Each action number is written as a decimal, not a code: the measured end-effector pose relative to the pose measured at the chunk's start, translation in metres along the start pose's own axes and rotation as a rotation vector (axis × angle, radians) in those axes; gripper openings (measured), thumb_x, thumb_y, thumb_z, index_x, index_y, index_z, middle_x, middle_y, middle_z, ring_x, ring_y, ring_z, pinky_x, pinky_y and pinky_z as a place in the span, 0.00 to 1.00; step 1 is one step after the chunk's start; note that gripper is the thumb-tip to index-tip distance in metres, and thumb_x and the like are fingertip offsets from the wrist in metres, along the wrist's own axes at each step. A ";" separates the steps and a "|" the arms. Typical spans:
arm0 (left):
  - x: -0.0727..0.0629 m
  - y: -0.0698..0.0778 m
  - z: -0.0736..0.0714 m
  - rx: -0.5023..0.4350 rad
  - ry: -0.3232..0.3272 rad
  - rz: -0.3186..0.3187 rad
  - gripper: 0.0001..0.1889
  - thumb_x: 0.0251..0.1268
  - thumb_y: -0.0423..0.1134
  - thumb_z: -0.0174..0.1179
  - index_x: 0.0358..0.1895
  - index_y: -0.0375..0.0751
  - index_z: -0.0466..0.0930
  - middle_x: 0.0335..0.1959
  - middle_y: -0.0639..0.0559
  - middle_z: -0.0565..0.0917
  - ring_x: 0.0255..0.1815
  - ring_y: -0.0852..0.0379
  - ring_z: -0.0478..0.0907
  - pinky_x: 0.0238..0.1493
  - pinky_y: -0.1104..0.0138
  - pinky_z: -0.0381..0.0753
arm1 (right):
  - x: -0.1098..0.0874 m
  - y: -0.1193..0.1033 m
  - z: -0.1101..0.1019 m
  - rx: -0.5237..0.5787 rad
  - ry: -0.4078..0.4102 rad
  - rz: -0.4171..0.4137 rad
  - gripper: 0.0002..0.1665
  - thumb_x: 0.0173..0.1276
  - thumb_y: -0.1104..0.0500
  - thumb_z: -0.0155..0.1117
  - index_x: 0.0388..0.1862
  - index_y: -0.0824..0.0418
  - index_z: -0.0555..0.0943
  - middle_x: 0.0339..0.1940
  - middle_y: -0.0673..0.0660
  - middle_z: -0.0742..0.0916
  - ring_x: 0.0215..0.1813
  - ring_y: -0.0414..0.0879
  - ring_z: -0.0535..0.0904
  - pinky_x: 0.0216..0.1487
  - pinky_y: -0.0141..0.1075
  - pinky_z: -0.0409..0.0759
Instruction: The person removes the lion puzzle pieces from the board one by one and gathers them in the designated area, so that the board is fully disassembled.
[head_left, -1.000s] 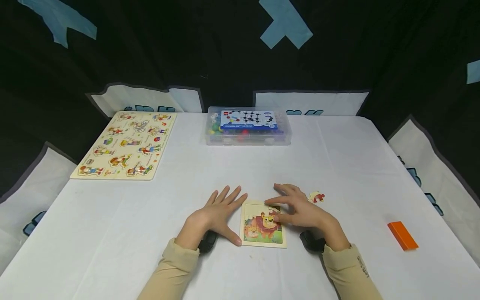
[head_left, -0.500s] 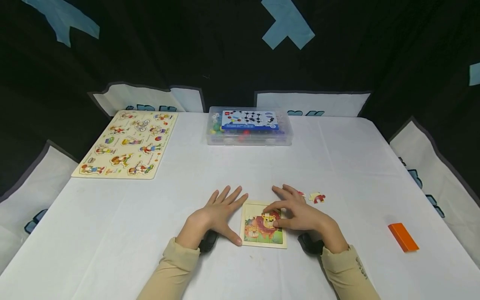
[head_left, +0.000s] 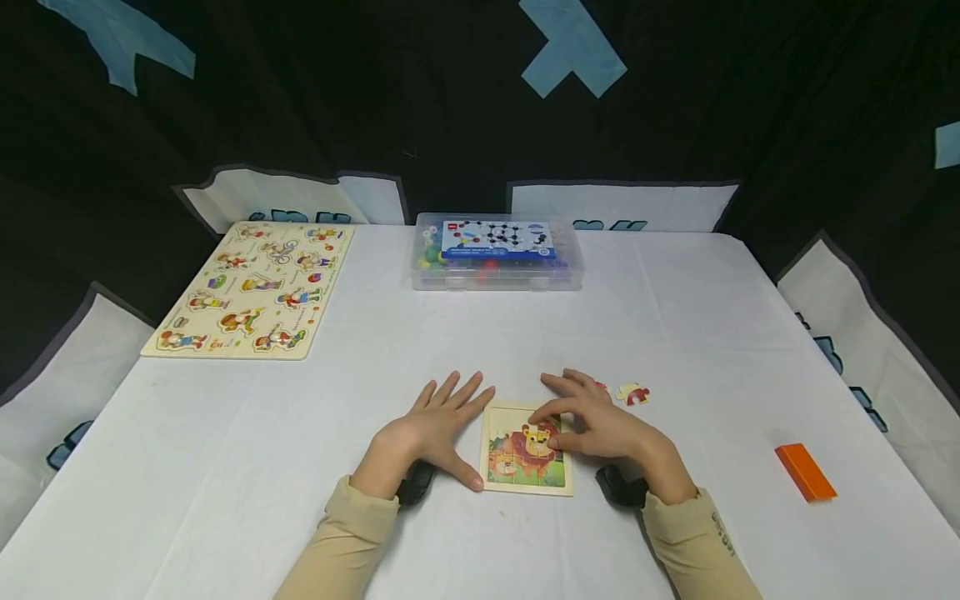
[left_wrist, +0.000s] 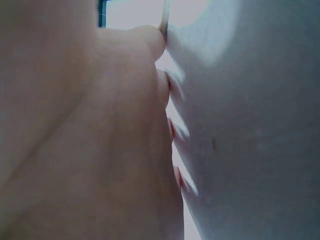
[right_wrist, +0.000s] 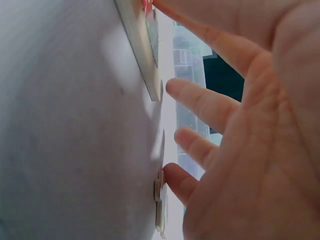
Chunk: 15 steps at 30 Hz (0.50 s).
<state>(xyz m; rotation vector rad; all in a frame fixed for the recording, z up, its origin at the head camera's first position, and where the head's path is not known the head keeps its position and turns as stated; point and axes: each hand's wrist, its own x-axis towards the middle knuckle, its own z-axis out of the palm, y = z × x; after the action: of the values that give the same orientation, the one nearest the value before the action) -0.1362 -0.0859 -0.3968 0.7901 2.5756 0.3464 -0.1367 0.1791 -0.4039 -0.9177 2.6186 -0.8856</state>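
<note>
In the head view, a small square wooden jigsaw puzzle (head_left: 522, 481) with a lion picture lies on the white table. My left hand (head_left: 429, 435) rests flat at its left side, fingers spread, thumb and index finger at the frame's edge. Over the puzzle's upper right part, my right hand (head_left: 600, 422) pinches a puzzle piece (head_left: 550, 427) between thumb and index finger. Its other fingers stretch out beyond the frame, as the right wrist view shows. Loose puzzle pieces (head_left: 633, 394) lie just past that hand, one partly hidden by its fingers. The fingertips on the pinched piece are hidden in the right wrist view.
A large wooden peg puzzle board (head_left: 247, 292) lies at the back left. A clear plastic case (head_left: 497, 275) of colourful parts, with a blue and white box on it, stands at the back middle. An orange block (head_left: 806, 472) lies at the right.
My right index finger has come slightly down and nearer the thumb over the puzzle. A second loose piece now shows beside the right fingers. My left hand has not moved.
</note>
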 end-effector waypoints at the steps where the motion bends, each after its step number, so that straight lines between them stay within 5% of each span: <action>1: 0.000 0.000 0.000 0.001 0.001 0.001 0.63 0.28 0.68 0.68 0.72 0.52 0.43 0.73 0.52 0.38 0.71 0.48 0.30 0.67 0.52 0.31 | 0.000 0.000 0.000 0.000 0.004 0.004 0.14 0.56 0.53 0.67 0.42 0.42 0.82 0.68 0.59 0.64 0.69 0.62 0.44 0.58 0.67 0.44; 15: -0.001 0.001 0.000 -0.005 0.006 0.005 0.63 0.28 0.67 0.69 0.72 0.51 0.43 0.73 0.51 0.38 0.71 0.47 0.31 0.67 0.52 0.31 | 0.001 -0.001 -0.001 -0.002 0.012 -0.010 0.13 0.53 0.54 0.69 0.38 0.42 0.81 0.67 0.60 0.66 0.69 0.61 0.46 0.58 0.68 0.45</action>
<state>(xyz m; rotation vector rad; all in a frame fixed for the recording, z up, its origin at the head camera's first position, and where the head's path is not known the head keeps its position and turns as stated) -0.1350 -0.0860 -0.3961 0.7952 2.5774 0.3566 -0.1372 0.1786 -0.4029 -0.9293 2.6277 -0.8931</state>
